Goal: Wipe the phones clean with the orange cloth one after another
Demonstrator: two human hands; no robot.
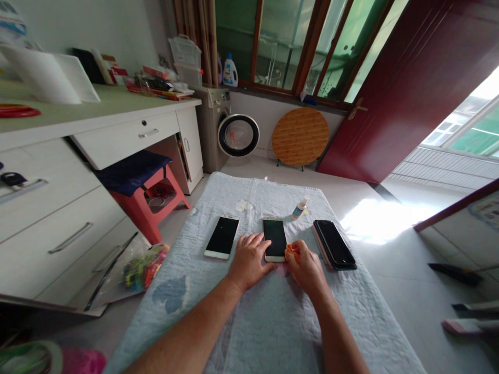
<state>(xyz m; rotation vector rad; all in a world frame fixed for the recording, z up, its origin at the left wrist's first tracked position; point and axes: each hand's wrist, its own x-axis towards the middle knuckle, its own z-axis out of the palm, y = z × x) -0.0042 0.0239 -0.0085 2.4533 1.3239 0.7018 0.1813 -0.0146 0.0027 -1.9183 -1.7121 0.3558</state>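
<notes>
A slim phone with a black glass screen and a pale gold-white frame (275,239) lies face up between the two hands, on a table draped in a pale blue quilted cloth (273,324). Its long axis runs away from the person, near end toward the wrists.

The left hand (249,262) is spread flat, fingers loosely apart, gripping nothing; its fingertips meet the phone's left edge and the thumb lies by the near end. The right hand (307,267) has its fingers bunched closed around a crumpled orange cloth (289,252), pressed to the lower right edge. Both hands are about equally near, one on each long side.

To the left, apart from the left hand, lies a second white-framed phone with a dark screen (223,237), its far end leaning rightward. To the right, beyond a strip of bare fabric, a black phone on a pinkish flat piece (336,244) lies near the table's right edge. Past the middle phone's far right corner stands a small white bottle with a blue label (299,209). Open room lies straight beyond the far end, and toward the person between the forearms.
</notes>
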